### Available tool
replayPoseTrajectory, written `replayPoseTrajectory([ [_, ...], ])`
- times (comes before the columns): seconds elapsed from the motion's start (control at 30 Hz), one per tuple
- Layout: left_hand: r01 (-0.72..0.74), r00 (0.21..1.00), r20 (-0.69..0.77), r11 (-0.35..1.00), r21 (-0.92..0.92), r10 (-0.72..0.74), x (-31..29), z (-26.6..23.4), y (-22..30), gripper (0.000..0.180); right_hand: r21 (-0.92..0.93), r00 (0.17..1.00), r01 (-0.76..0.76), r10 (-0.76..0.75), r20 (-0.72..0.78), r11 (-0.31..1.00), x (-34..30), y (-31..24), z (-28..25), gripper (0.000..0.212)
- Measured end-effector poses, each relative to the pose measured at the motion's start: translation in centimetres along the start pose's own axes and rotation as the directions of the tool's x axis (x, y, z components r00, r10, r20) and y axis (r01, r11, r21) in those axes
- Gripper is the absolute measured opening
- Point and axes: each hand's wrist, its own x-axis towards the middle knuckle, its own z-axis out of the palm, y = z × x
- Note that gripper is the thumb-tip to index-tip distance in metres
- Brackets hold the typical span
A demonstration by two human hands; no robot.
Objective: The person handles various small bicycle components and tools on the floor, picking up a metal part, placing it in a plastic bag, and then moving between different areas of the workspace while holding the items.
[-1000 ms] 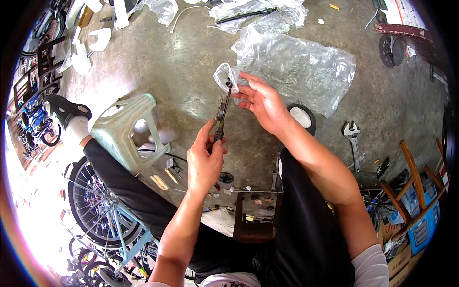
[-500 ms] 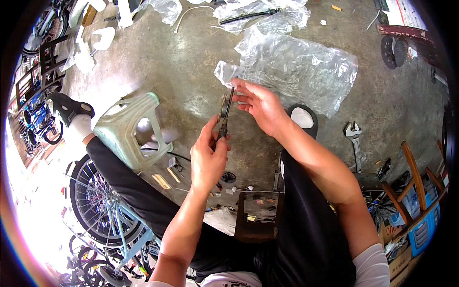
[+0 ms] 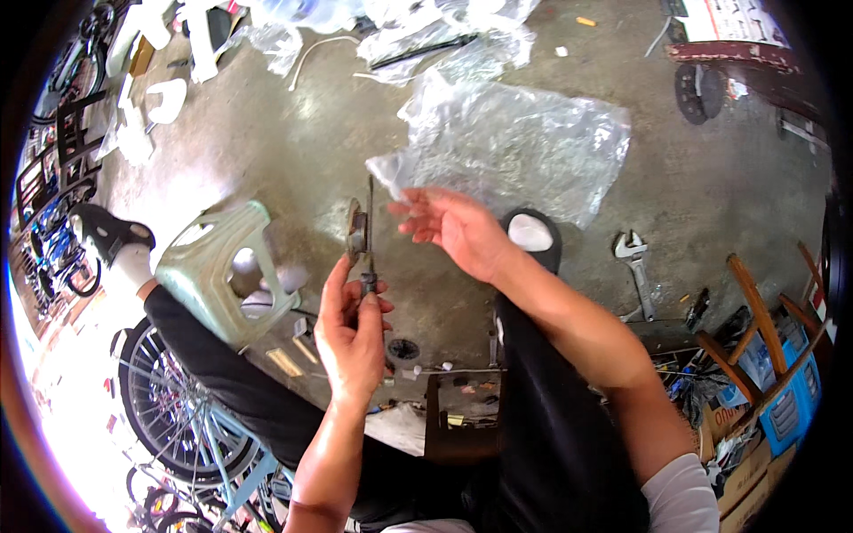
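Note:
Upright in my left hand (image 3: pixel 353 342) is a dark metal part (image 3: pixel 357 233), seen nearly edge-on, with a rounded disc-like body and a thin straight arm pointing away from me. Thumb and fingers close around its near end; its exact kind is unclear. To the right of its tip my right hand (image 3: pixel 458 233) hovers with fingers apart and slightly blurred, holding nothing I can see. Beyond that hand a clear plastic bag (image 3: pixel 524 147) lies spread on the floor.
A pale green plastic stool (image 3: pixel 200 280) stands at left, with a bicycle wheel (image 3: pixel 155 400) nearer me. On the floor at right lies an adjustable wrench (image 3: pixel 638 275). A wooden frame (image 3: pixel 758 311) and blue plastic piece (image 3: pixel 791 404) sit at the right edge.
The left hand and the metal part have moved left and nearer in view, the part now more upright. My right hand has drawn back from the part's tip. The whole view has shifted slightly.

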Motion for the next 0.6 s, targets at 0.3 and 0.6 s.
replayPoseTrajectory([
  [0.3, -0.259, 0.956, 0.187, 0.947, 0.19, 0.224, 6.7, 4.3, 5.6, 0.051, -0.856, 0.778, 0.133, -0.587, -0.223, 0.5, -1.6, -8.4, -3.9, 0.027],
  [0.6, -0.268, 0.946, 0.231, 0.951, 0.156, 0.229, 7.3, 6.3, 8.5, 0.053, -0.974, 0.362, -0.129, -0.923, 0.128, -0.186, 4.3, -19.1, -5.6, 0.032],
])
